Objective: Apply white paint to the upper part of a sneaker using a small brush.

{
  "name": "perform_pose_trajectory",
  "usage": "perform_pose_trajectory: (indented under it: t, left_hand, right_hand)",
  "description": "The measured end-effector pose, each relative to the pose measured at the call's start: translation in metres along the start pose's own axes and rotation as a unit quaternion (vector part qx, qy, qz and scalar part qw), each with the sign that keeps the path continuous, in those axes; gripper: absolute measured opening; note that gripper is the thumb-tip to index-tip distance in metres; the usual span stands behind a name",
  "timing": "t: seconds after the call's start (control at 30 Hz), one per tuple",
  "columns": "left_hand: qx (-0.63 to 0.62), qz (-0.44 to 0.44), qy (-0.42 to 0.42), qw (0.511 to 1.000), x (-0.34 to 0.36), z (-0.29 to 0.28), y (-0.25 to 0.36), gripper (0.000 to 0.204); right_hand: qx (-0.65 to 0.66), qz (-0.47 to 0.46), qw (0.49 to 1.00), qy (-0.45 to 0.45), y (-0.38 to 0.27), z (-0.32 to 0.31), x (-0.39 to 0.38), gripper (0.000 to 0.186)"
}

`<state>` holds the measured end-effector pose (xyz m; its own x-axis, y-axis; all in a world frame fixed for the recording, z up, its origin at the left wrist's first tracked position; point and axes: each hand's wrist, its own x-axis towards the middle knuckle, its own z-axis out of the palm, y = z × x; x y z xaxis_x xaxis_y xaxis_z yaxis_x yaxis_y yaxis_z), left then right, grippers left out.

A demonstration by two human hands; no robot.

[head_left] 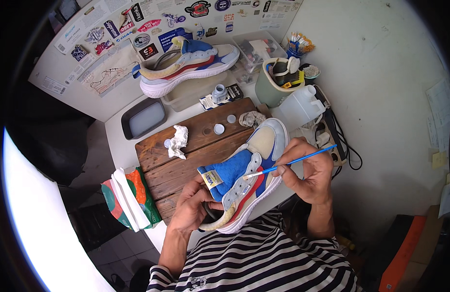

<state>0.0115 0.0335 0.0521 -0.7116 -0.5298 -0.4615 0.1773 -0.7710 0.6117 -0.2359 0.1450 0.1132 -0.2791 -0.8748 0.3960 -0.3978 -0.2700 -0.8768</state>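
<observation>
Sneaker at four o'clock of the wooden board, toe toward one; left hand curls closed on it, presumably for steadiness; right hand pinches a blue paintbrush, likely for precision.

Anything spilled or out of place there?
No visible spill. Just untidy: crumpled white tissue and a greyish-beige wad lie on the brown wooden board, the latter near the toe of the held blue-and-beige shoe.

Bright; leftward glare; dark, bent edges
</observation>
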Motion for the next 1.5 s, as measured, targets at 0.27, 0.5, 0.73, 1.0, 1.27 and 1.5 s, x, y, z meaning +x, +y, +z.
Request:
perform_pose_trajectory:
  t: [0.27,0.5,0.73,1.0,1.27,1.5]
  left_hand:
    - [-0.001,0.000,-0.009,1.000,0.001,0.004,0.000,0.045]
    - [0.016,-0.016,-0.047,0.999,0.003,-0.007,-0.001,0.051]
    - [-0.002,-0.009,-0.049,0.999,0.000,-0.005,-0.002,0.050]
    - [0.008,-0.016,-0.031,0.999,0.001,-0.004,-0.003,0.050]
    - [-0.003,-0.004,0.020,1.000,0.000,0.007,-0.001,0.044]
    - [-0.009,-0.005,0.015,1.000,0.002,0.003,-0.003,0.046]
  right_hand:
    - [-0.018,-0.038,0.999,-0.013,-0.002,0.000,0.000,0.010]
    - [-0.006,-0.019,1.000,0.014,0.001,-0.001,-0.003,0.010]
    - [0.020,0.025,0.998,0.046,-0.004,0.000,-0.006,0.009]
    - [-0.015,0.009,0.999,0.041,-0.003,0.002,-0.006,0.010]
    - [-0.033,0.039,0.997,0.053,-0.003,0.003,-0.008,0.014]
    - [-0.096,-0.036,0.994,0.027,-0.003,0.004,-0.005,0.014]
